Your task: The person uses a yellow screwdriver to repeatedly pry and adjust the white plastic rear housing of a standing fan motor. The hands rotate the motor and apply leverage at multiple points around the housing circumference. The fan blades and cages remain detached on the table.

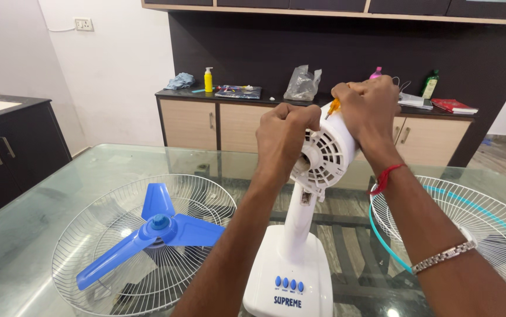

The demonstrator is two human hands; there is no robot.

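On the glass table (41, 223), the white plastic fan stand (293, 276) rises between a wire grille holding a blue three-blade propeller (153, 232) and another grille (476, 229), bare glass around. Above the stand, the left hand (285, 138) grips the white vented motor housing (323, 158); the right hand (367, 108) closes around an orange-handled screwdriver (333, 107).

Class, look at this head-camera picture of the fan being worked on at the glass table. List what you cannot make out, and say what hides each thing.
- Tip of the orange-handled tool: hidden, head view, between the right hand and the motor housing.
- Left hand fingers: curled behind the housing; their grip is unseen.
- Fan base: cut off by the bottom edge.
- Right wire guard: cut by the right edge and crossed by the right forearm.
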